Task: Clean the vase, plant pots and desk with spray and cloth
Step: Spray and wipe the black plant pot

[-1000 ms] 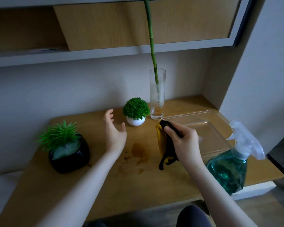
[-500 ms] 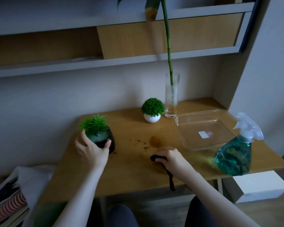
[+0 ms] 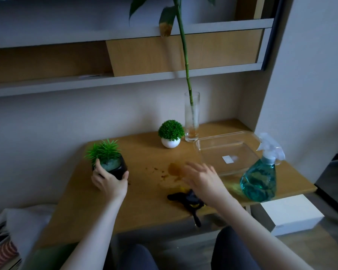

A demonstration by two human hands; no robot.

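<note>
Wooden desk w/ brown stain mid. Left hand grips black plant pot at far left. Black cloth lies near front edge; right hand above it, fingers spread, blurred, holding nothing. White pot, glass vase at back; clear tray, spray bottle right.

I see open bench between the black pot on the left and the cloth near the front edge. To the right, the clear tray and spray bottle block passage; the white pot and vase crowd the back.
</note>
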